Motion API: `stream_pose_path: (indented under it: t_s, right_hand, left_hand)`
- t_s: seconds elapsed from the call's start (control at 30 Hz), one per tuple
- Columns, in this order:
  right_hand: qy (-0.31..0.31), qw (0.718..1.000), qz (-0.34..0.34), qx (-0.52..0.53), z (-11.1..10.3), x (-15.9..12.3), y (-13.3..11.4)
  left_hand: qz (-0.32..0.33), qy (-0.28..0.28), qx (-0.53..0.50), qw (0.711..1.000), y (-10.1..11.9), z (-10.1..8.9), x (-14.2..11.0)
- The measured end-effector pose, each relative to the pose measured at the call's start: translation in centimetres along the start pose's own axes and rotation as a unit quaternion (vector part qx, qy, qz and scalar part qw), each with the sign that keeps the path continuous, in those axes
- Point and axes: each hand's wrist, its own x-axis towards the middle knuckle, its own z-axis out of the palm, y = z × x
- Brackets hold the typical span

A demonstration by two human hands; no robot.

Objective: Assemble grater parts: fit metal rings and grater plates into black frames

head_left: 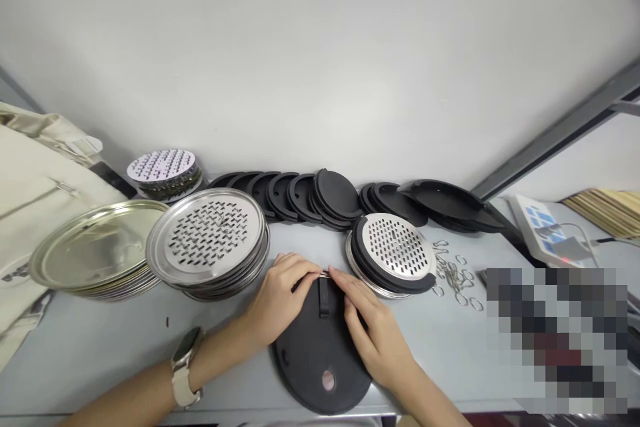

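Observation:
A round black disc lies flat near the front edge of the table, with a small round hole near its close side and a short black strap at its far side. Above the strap, at the disc's far rim, a small metal ring shows only in part between my fingertips. My left hand pinches it from the left, thumb and forefinger together. From the right, my right hand closes its thumb and forefinger on it, its other fingers resting over the disc.
Stacked metal graters and gold-toned lids stand left. Right of the disc is a grater stack with black rims, beside loose rings and clips. Black discs line the wall. A white device sits far right.

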Motion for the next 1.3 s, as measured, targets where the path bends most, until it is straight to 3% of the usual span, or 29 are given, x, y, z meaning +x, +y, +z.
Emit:
stream_pose_path:
  t_s: [0.5,1.3]
  right_hand:
    - [-0.002,1.0,-0.002,-0.021,0.21,-0.11,0.16]
    - [-0.003,1.0,0.003,-0.01,0.23,0.03,0.16]
  left_hand:
    - [0.045,0.008,-0.022,0.999,-0.67,0.1,0.17]
    - [0.025,-0.016,-0.046,0.999,-0.54,0.04,0.57]
